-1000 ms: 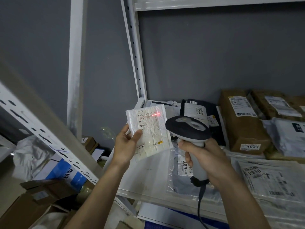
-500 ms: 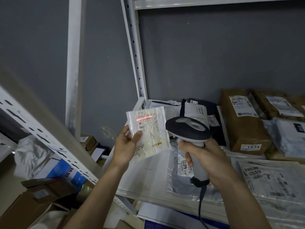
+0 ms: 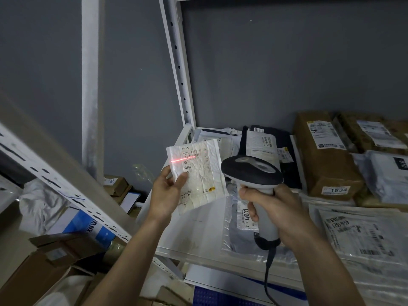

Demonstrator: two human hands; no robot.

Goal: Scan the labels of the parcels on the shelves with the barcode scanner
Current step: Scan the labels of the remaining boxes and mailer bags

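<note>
Near the middle of the frame the left hand (image 3: 164, 195) holds a small white parcel (image 3: 197, 174) up off the shelf (image 3: 198, 235), thumb pinching its lower left edge, label facing the camera. The right hand (image 3: 278, 214), just to its right, is wrapped round the handle of the barcode scanner (image 3: 251, 173), whose dark head points at the parcel. A red scan line (image 3: 183, 160) lies across the upper left of the label, over the printed rows near the top, and runs to the parcel's left edge.

The step in hand looks to be the scan of this one parcel. Whether the code has read cannot be told. Next, the line probably needs centring on the barcode; then the parcel goes back down and another is taken, perhaps the brown box (image 3: 324, 155) at the right or the grey bags (image 3: 364, 235) at lower right.
</note>
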